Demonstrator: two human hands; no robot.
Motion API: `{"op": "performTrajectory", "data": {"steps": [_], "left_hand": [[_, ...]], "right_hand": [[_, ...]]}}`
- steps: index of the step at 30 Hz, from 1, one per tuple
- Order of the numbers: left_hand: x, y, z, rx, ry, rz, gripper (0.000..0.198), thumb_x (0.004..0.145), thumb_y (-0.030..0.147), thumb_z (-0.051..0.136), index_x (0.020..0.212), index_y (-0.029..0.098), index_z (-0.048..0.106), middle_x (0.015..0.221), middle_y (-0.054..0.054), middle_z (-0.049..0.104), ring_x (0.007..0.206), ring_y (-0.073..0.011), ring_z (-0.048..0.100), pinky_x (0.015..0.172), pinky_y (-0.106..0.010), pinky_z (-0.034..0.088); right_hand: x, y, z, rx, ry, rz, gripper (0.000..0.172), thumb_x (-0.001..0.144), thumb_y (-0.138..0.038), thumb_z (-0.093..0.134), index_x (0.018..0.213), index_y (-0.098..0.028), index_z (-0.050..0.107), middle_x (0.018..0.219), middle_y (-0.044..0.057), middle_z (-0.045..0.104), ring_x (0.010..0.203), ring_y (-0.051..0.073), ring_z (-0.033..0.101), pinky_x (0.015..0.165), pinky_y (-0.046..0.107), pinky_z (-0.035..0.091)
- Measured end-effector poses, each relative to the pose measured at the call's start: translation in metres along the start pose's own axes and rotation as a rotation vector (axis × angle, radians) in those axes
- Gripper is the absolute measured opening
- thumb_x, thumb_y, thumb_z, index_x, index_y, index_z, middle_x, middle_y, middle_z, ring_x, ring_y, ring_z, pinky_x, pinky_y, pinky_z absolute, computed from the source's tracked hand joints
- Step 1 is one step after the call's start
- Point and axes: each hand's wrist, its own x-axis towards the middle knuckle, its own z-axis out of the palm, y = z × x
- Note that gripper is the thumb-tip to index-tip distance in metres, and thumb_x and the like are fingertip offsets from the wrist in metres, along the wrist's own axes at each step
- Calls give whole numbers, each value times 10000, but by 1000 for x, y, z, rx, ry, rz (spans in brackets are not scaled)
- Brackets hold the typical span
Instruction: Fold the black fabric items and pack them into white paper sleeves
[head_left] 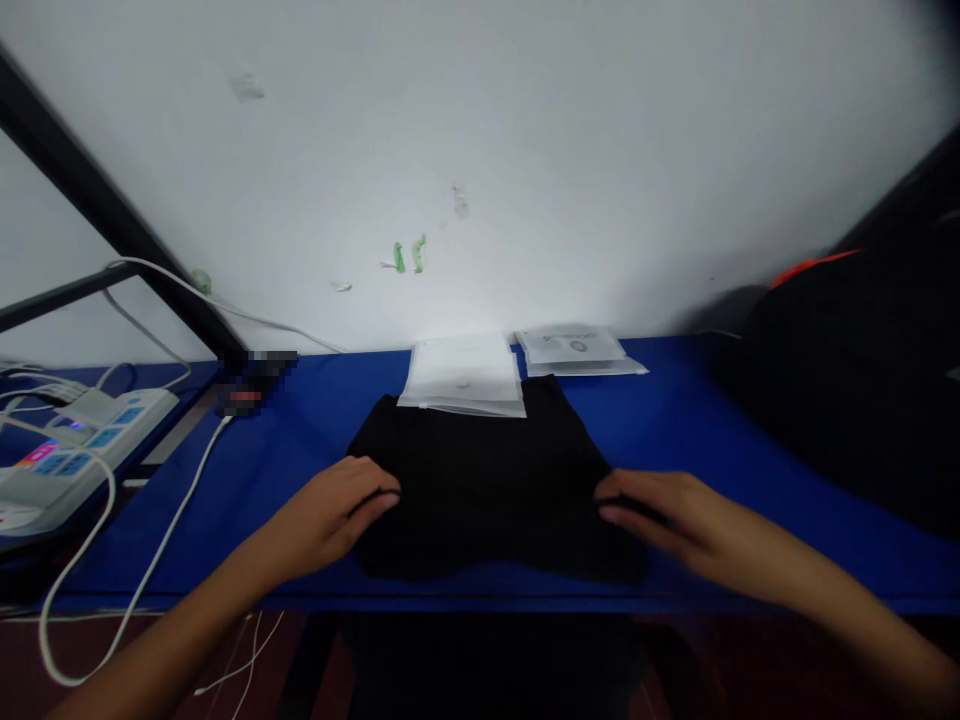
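Observation:
A black piece of cloth, perhaps a garment (487,490), lies spread on the blue table in front of me. My left hand (360,505) pinches its left side between thumb and fingers. On the opposite side, my right hand (652,510) grips the right edge in the same way. A white translucent zip bag (465,375) rests over the far edge of the cloth. Behind it to the right, a second zip bag (574,348) with a dark printed mark lies apart from the cloth, close to the wall.
The blue table (675,420) meets a white wall (570,160) at the back. At the left are a power strip (97,450) with plugs and a white cable (176,530) running over the table edge. A large black item (862,390) with an orange edge stands at the right.

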Motion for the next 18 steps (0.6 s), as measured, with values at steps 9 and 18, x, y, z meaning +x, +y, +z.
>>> {"op": "performTrajectory", "data": {"steps": [9, 18], "left_hand": [[64, -25, 3, 420, 4, -77, 198, 946, 182, 463, 1052, 159, 628, 1036, -102, 637, 967, -244, 595, 837, -359, 476], [97, -29, 28, 404, 21, -89, 408, 967, 288, 471, 1345, 134, 485, 1375, -142, 527, 1246, -282, 497, 1022, -412, 422]], "right_hand": [[71, 14, 1, -415, 248, -185, 302, 934, -221, 413, 1159, -147, 601, 1094, 153, 657, 999, 270, 635, 873, 445, 540], [116, 17, 39, -593, 191, -213, 474, 888, -68, 375, 1342, -13, 500, 1413, 243, 492, 1312, 303, 481, 1073, 440, 425]]}}
